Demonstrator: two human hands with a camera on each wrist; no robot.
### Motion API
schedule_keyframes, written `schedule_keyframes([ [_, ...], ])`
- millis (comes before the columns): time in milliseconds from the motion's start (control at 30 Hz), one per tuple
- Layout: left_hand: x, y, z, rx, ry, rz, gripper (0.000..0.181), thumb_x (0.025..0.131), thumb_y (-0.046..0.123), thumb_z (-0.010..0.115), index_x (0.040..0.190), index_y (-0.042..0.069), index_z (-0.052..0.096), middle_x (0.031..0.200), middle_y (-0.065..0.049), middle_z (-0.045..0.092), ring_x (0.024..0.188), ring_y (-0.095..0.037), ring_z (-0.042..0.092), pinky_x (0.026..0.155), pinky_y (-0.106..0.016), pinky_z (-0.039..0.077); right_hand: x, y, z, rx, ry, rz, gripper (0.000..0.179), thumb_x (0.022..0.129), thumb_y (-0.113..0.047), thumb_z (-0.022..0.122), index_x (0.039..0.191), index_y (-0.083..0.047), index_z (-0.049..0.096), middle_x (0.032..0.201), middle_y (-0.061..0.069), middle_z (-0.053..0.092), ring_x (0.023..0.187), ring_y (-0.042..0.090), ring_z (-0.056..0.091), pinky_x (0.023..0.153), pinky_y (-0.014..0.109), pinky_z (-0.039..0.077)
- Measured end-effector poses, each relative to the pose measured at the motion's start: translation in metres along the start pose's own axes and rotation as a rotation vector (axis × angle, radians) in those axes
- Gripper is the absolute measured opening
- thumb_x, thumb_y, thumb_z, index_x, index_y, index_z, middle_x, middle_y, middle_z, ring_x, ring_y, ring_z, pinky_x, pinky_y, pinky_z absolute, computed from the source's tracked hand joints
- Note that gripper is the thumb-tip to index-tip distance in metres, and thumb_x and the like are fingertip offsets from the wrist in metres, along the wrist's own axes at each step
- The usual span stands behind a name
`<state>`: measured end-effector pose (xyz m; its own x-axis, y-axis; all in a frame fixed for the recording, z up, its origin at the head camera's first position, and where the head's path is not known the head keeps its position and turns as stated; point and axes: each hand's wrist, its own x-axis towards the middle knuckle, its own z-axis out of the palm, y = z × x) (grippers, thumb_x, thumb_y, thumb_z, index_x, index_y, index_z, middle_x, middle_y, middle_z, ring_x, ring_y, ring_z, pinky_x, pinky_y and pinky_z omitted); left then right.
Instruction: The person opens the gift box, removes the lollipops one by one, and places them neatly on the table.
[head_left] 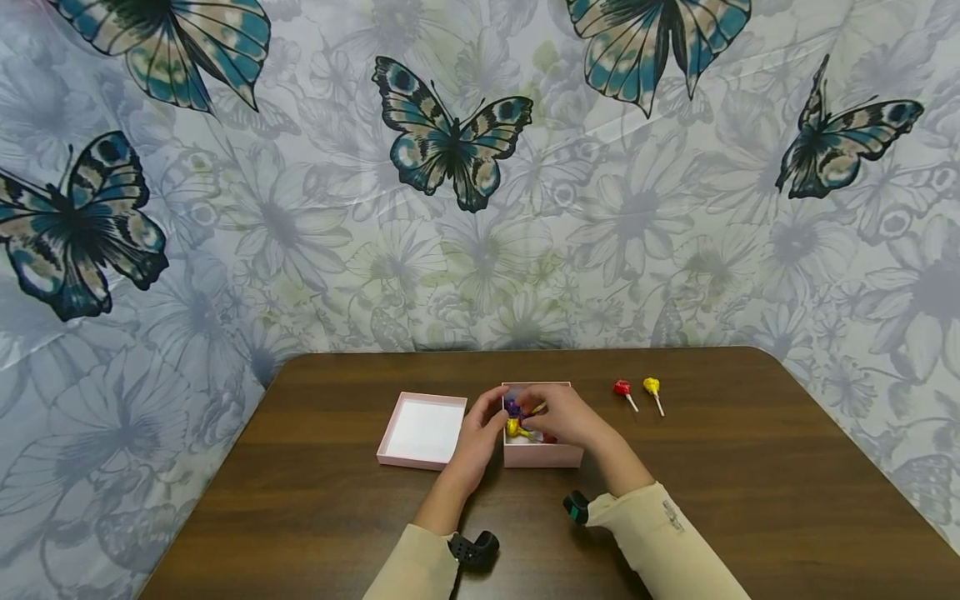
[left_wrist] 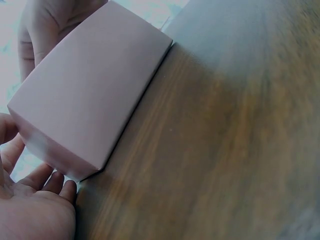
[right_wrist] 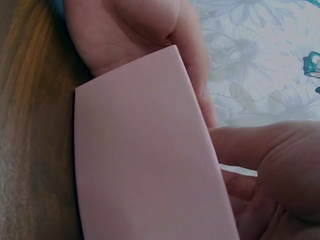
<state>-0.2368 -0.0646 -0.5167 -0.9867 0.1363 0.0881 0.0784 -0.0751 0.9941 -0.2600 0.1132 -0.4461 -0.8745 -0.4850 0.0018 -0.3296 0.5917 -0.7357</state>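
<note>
A pink box (head_left: 543, 456) with a white inside stands on the table and has several wrapped lollipops in it. A yellow lollipop (head_left: 513, 427) and a purple one (head_left: 512, 406) show near its left wall. My left hand (head_left: 476, 435) is at the box's left end; its fingers touch the outside wall and the thumb is by the rim. My right hand (head_left: 567, 414) reaches over the right rim, bent fingers and thumb down among the lollipops. I cannot tell whether it pinches one. In both wrist views the box's near wall (right_wrist: 145, 145) hides the contents.
The pink lid (head_left: 422, 429), white inside up, lies left of the box. A red lollipop (head_left: 622, 387) and a yellow lollipop (head_left: 652, 386) lie at the back right of the brown wooden table (head_left: 720, 467). A butterfly-patterned cloth (head_left: 495, 275) hangs behind the table.
</note>
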Motion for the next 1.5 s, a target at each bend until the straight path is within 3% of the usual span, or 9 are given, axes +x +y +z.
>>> schedule_keyframes([
  [100, 0.001, -0.0019, -0.0007, -0.006, 0.003, 0.015, 0.042, 0.104, 0.011, 0.047, 0.146, 0.012, 0.048, 0.155, -0.013, 0.043, 0.147, -0.032, 0.037, 0.121, -0.05, 0.032, 0.0025, -0.0016, 0.0011, -0.035, -0.008, -0.003, 0.027, 0.088, -0.003, 0.071, 0.114, 0.0, 0.069, 0.105, 0.016, 0.072, 0.086, 0.023, 0.068, 0.068, 0.031, 0.057],
  [367, 0.0017, -0.0031, -0.0003, -0.01, 0.003, 0.017, 0.042, 0.103, 0.011, 0.048, 0.145, 0.011, 0.048, 0.155, -0.014, 0.044, 0.147, -0.031, 0.037, 0.122, -0.05, 0.03, 0.0037, -0.0048, 0.0023, 0.003, -0.047, 0.033, 0.028, 0.089, 0.0, 0.068, 0.117, 0.001, 0.066, 0.101, 0.015, 0.071, 0.059, 0.025, 0.06, 0.055, 0.027, 0.049],
  [667, 0.0009, 0.0001, 0.0016, -0.015, -0.003, 0.023, 0.042, 0.103, 0.01, 0.048, 0.145, 0.011, 0.048, 0.155, -0.014, 0.044, 0.147, -0.031, 0.037, 0.122, -0.049, 0.031, 0.0025, -0.0054, 0.0009, -0.01, -0.068, 0.048, 0.031, 0.09, 0.001, 0.066, 0.121, 0.001, 0.065, 0.107, 0.018, 0.069, 0.059, 0.027, 0.06, 0.052, 0.026, 0.051],
  [900, 0.0008, 0.0013, 0.0013, -0.007, 0.0, 0.017, 0.042, 0.103, 0.01, 0.048, 0.145, 0.01, 0.048, 0.155, -0.014, 0.044, 0.148, -0.031, 0.036, 0.122, -0.05, 0.03, 0.0049, -0.0054, 0.0029, -0.051, -0.041, 0.046, 0.031, 0.087, 0.001, 0.068, 0.119, -0.001, 0.068, 0.11, 0.015, 0.07, 0.081, 0.021, 0.063, 0.062, 0.028, 0.054],
  [1167, 0.0002, 0.0011, 0.0009, 0.0, -0.002, 0.01, 0.042, 0.104, 0.01, 0.047, 0.146, 0.011, 0.048, 0.156, -0.013, 0.043, 0.149, -0.031, 0.035, 0.122, -0.051, 0.029, 0.0041, -0.0057, 0.0063, -0.084, -0.023, 0.023, 0.027, 0.088, 0.001, 0.068, 0.116, -0.003, 0.07, 0.111, 0.013, 0.072, 0.1, 0.026, 0.067, 0.078, 0.037, 0.058],
  [1300, -0.0002, 0.0001, 0.0012, 0.001, -0.005, 0.011, 0.043, 0.104, 0.011, 0.047, 0.146, 0.01, 0.047, 0.157, -0.014, 0.041, 0.15, -0.032, 0.033, 0.123, -0.051, 0.027, 0.0037, -0.0059, 0.0079, -0.115, -0.024, 0.001, 0.027, 0.088, 0.003, 0.068, 0.114, -0.001, 0.07, 0.109, 0.013, 0.073, 0.105, 0.028, 0.068, 0.089, 0.044, 0.058],
  [1500, 0.0005, 0.0014, 0.0, -0.001, -0.002, 0.006, 0.043, 0.104, 0.012, 0.048, 0.146, 0.012, 0.047, 0.157, -0.012, 0.042, 0.149, -0.031, 0.034, 0.123, -0.05, 0.028, 0.005, -0.0064, 0.0095, -0.122, -0.029, -0.003, 0.027, 0.087, 0.004, 0.069, 0.113, -0.002, 0.07, 0.109, 0.013, 0.073, 0.105, 0.03, 0.068, 0.091, 0.045, 0.058],
])
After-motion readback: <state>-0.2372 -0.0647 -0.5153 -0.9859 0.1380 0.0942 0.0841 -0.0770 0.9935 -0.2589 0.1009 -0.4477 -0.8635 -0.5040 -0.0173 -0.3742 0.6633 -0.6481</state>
